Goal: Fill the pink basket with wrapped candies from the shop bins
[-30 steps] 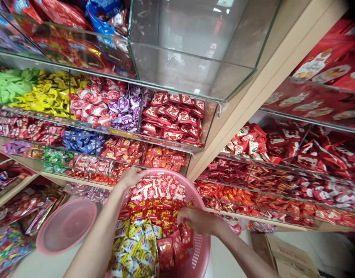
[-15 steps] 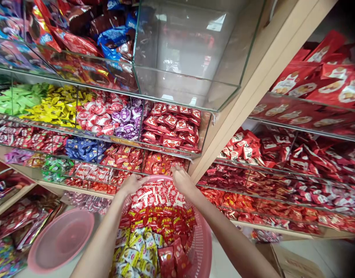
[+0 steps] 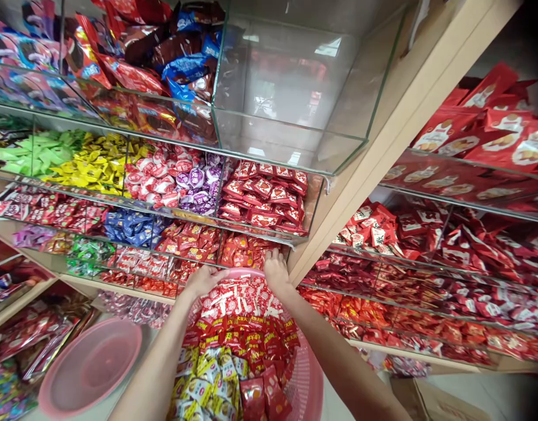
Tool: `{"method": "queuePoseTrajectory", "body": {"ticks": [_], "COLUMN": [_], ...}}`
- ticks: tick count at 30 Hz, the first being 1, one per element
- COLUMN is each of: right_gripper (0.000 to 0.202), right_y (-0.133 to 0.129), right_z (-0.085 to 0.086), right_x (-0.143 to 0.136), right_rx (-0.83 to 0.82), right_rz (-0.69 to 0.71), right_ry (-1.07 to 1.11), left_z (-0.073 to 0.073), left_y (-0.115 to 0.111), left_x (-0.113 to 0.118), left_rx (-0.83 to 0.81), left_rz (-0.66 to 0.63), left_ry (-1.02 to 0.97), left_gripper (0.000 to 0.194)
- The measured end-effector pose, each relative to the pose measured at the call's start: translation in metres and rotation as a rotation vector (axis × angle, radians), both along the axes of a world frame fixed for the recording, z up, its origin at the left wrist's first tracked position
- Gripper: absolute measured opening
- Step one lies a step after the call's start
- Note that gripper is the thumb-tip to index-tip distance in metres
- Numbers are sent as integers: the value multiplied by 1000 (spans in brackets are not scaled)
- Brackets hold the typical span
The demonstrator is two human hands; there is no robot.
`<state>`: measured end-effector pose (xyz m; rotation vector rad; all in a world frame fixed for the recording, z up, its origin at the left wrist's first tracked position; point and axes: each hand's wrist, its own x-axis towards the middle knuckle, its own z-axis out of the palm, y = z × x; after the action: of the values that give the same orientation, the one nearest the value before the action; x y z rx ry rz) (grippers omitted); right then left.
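One pink perforated plastic basket [image 3: 311,377], at 6 o'clock in the view, its lower edge cut off. Contents, by position within: red-and-white wrapped sweets [image 3: 240,297] at 12 o'clock; red sachets with yellow lettering [image 3: 254,339] in the middle; yellow-and-white sachets [image 3: 203,389] at 7 o'clock; red dotted sachets [image 3: 275,394] at 5 o'clock. Left hand [image 3: 206,279]: fingers closed over the rim at 11 o'clock. Right hand [image 3: 276,272]: beyond the rim at 1 o'clock, fingers part-bent at the shelved red packets with orange dots [image 3: 240,250]; any hold cannot be told. Pink plastic basin [image 3: 91,365]: 8 o'clock. Cardboard box [image 3: 444,403]: 4 o'clock.
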<state>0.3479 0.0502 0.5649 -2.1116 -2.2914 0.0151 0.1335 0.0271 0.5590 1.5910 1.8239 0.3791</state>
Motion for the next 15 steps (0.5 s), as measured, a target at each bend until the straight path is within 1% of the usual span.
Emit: {"method": "queuePoseTrajectory", "body": {"ticks": [4, 9, 12, 15], "right_gripper": [40, 36, 31, 25], "right_y": [-2, -12, -21, -35], "right_z": [7, 23, 37, 56], "right_x": [4, 11, 16, 23], "right_rx": [-19, -55, -43, 20], "right_rz": [33, 111, 154, 187], "right_ry": [6, 21, 38, 100], "left_z": [1, 3, 4, 2], "left_y": [-1, -1, -1, 0], "left_x": [0, 1, 2, 1], "left_rx": [1, -15, -26, -23], "left_rz": [-6, -18, -15, -17], "left_ry": [3, 1, -21, -32], "left_gripper": [57, 56, 56, 56]}}
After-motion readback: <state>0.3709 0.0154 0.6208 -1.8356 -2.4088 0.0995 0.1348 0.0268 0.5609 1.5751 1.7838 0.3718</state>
